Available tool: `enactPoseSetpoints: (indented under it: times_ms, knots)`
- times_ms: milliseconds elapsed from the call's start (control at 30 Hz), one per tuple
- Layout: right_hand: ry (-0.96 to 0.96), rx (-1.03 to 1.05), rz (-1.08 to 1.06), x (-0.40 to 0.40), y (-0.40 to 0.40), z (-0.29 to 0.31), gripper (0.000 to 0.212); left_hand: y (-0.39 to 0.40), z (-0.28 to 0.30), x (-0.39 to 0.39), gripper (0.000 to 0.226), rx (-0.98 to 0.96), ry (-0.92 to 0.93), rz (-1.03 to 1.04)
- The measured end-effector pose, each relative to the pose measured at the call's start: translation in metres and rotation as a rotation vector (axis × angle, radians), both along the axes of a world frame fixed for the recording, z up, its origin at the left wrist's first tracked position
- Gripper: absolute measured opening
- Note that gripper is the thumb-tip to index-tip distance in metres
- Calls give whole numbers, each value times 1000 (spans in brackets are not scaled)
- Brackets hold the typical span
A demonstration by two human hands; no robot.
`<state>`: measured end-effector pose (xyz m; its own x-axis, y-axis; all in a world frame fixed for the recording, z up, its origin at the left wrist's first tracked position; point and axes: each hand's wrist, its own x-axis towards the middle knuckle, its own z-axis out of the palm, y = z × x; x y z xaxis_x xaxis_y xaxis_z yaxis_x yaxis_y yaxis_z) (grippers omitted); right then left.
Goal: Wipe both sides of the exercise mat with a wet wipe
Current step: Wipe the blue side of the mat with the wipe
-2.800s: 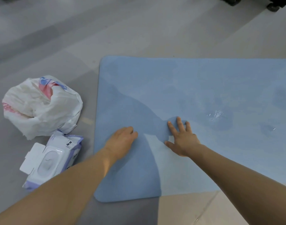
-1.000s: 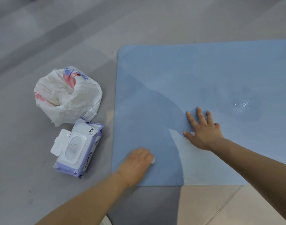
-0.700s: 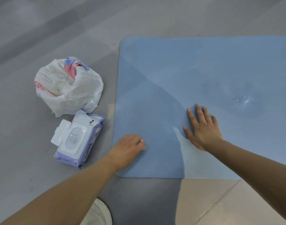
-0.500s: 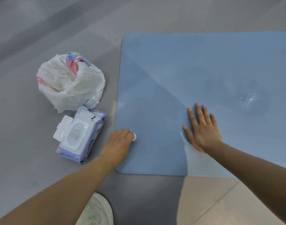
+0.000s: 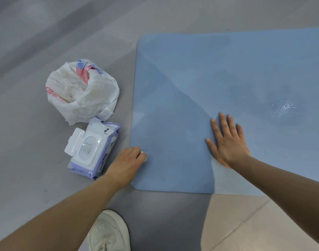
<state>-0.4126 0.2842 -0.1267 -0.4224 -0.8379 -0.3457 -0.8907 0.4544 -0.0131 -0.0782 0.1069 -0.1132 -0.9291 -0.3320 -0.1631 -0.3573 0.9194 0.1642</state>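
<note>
The blue exercise mat lies flat on the grey floor and runs off the right edge of the head view. My left hand is at the mat's near left corner, fingers curled over a white wet wipe, of which only a small bit shows past the fingertips. My right hand lies flat on the mat with spread fingers, further right. A wet shiny patch glistens on the mat beyond my right hand.
A purple-and-white wet wipe pack with its lid flipped up lies on the floor left of the mat. Behind it sits a crumpled white plastic bag. My white shoe shows at the bottom edge.
My left hand has slid the wipe leftward along the mat's near part to its left corner. My right hand has stayed pressed flat on the mat.
</note>
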Motion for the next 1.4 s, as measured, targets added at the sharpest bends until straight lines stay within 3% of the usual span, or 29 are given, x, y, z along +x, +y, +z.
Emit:
enactPoseSetpoints:
  times_ms: [67,133,300,500,600,733,867,967,1033,1133,1200,1333,1400]
  knots:
    - [5,0,0,0,0,0,74,8,1,2,47,11,-18,33]
    - [8,1,1,0,0,0,74,31,-5,4,35,57,14,10]
    - [-1,-3,0,0,-1,2,74,97,-12,10,34,167,49,-209]
    - [-4,11,4,-2,0,2,75,56,-4,5,24,3,47,-372]
    - [-17,3,-5,-1,0,2,75,6,-4,2,30,-82,16,-270]
    - [-38,11,-5,-1,-2,5,75,-7,-1,-27,50,-67,-60,188]
    - [-82,-46,-36,-3,-3,14,70,24,0,-67,13,270,182,702]
    - [-167,-307,40,4,-5,30,51,42,17,-109,19,702,310,926]
    - [-384,-433,-23,15,-10,42,31,50,28,-135,13,1019,352,1050]
    - [-752,-393,-282,39,-20,60,18,54,41,-155,4,1287,345,1100]
    - [-863,-407,-390,50,-23,60,20,52,47,-159,6,1353,333,1103]
    - [-830,-425,-399,53,-20,54,33,39,48,-158,13,1424,243,1067]
    - [-783,-431,-388,52,-19,50,31,34,50,-157,16,1496,176,1008]
